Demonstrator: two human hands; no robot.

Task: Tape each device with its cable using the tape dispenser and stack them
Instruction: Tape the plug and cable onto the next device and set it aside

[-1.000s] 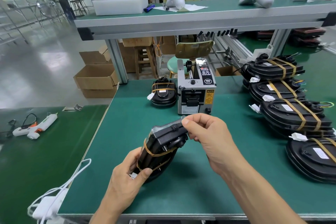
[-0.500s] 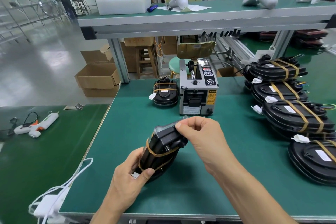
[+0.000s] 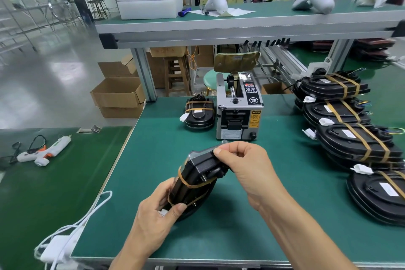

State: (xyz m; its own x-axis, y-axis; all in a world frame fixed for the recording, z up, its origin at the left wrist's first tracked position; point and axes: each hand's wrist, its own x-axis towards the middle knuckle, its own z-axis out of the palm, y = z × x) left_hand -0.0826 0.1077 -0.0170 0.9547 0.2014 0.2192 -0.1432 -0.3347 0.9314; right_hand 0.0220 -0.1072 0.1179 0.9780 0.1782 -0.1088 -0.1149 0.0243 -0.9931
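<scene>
The black oval plastic device (image 3: 197, 184) stays tilted above the green desk (image 3: 252, 215), just before the grey tape dispenser (image 3: 238, 112). Left hand (image 3: 153, 215) grips its lower end; right hand (image 3: 245, 166) still pinches clear tape onto the top, so this wrap looks nearly finished.

black device (image 3: 197, 178) in both hands' grip

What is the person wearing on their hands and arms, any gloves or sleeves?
Nothing shows: the left hand and the right hand are bare, without gloves, rings or a watch. Both forearms are uncovered to the picture's bottom edge, so no sleeve is in view.
</scene>
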